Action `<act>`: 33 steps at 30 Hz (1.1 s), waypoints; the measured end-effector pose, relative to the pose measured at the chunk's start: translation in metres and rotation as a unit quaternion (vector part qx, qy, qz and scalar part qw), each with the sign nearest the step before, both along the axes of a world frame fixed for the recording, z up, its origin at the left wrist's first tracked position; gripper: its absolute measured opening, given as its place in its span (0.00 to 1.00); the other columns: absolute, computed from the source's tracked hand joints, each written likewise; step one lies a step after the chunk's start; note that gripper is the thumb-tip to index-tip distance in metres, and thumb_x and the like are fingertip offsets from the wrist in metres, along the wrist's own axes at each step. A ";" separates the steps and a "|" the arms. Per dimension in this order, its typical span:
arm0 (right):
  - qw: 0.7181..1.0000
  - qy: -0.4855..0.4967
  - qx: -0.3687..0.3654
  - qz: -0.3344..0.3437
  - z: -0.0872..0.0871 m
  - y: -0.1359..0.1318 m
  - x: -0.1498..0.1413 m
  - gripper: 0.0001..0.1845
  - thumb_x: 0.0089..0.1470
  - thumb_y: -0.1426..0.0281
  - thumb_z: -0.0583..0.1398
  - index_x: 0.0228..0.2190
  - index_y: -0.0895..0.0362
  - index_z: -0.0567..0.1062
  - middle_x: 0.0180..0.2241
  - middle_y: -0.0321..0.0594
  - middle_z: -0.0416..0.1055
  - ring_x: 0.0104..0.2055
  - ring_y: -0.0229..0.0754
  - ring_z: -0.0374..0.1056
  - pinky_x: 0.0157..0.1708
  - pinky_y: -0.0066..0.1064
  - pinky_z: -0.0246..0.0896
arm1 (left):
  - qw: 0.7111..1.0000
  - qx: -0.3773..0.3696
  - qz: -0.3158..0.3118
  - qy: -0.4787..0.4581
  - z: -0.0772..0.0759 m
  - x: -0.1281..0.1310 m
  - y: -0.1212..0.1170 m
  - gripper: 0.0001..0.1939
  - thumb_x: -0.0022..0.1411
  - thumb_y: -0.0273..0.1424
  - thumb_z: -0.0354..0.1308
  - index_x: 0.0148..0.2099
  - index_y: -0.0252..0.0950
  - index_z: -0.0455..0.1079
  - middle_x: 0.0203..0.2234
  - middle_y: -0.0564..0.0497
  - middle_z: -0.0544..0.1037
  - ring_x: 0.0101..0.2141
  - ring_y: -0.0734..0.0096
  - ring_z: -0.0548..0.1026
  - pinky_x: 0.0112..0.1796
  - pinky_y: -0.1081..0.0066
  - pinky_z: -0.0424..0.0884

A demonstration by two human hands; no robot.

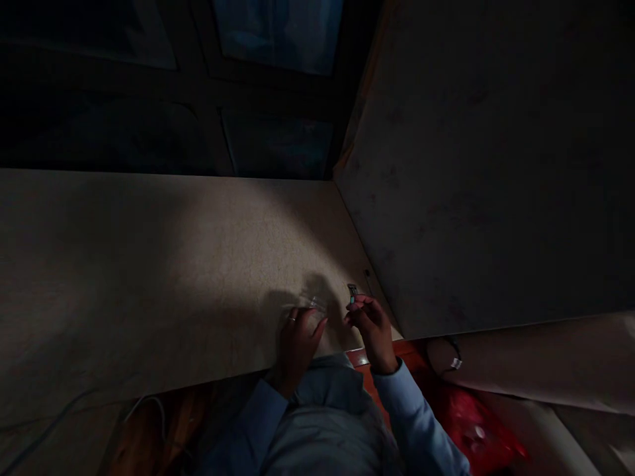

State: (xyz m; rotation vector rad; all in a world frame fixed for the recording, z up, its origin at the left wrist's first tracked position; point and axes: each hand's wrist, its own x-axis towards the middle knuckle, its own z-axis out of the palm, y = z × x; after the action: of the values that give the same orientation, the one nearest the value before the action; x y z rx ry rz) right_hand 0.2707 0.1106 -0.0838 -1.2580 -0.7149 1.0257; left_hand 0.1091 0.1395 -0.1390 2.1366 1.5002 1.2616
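Observation:
My right hand [371, 322] is closed in a pinch on a small metallic object with a pale green part [352, 294], held just over the table near its right side. Its exact kind is too small and dark to make out. To its left, my left hand [297, 340], with a ring on one finger, rests low over the table, thumb spread apart from the fingers. Just beyond those fingertips lies a clear, see-through piece [314, 303], perhaps plastic; whether the fingers touch it I cannot tell.
The pale tabletop [223, 251] is dimly lit. Along its right runs a large upright panel [486, 165], with a small dark item [367, 272] near its foot. Dark window panes [278, 33] stand behind. A red plastic bag [479, 433] is below right, and a cable [54, 423] lies lower left.

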 end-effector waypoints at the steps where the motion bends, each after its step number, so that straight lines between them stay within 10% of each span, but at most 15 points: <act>1: 1.000 0.020 -0.008 -0.010 0.000 -0.003 0.007 0.26 0.47 0.59 0.68 0.42 0.61 0.67 0.33 0.41 0.68 0.29 0.37 0.67 0.28 0.30 0.64 | 1.000 0.008 -0.003 0.009 -0.001 0.003 0.001 0.13 0.59 0.39 0.61 0.44 0.39 0.70 0.37 0.50 0.73 0.40 0.71 0.72 0.41 0.70 0.70; 14: 0.994 0.045 -0.054 -0.087 -0.010 -0.033 0.052 0.37 0.39 0.55 0.71 0.45 0.63 0.68 0.31 0.40 0.68 0.30 0.38 0.66 0.30 0.30 0.62 | 0.986 -0.025 -0.004 0.166 -0.005 0.040 0.013 0.19 0.54 0.40 0.65 0.45 0.37 0.72 0.37 0.48 0.74 0.42 0.60 0.69 0.44 0.60 0.65; 33: 0.989 0.078 -0.086 -0.091 -0.020 -0.047 0.043 0.32 0.38 0.56 0.72 0.41 0.61 0.72 0.34 0.40 0.69 0.32 0.35 0.66 0.32 0.25 0.63 | 0.935 -0.231 -0.065 0.260 0.035 0.080 0.020 0.30 0.59 0.44 0.59 0.60 0.36 0.66 0.39 0.43 0.77 0.42 0.52 0.75 0.43 0.57 0.70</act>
State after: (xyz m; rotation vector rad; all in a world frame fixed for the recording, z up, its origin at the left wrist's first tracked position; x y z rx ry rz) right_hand 0.3138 0.0641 -0.1035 -1.3469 -0.3892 1.0376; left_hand 0.1890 0.1598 -0.1041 2.2715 1.5963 0.2467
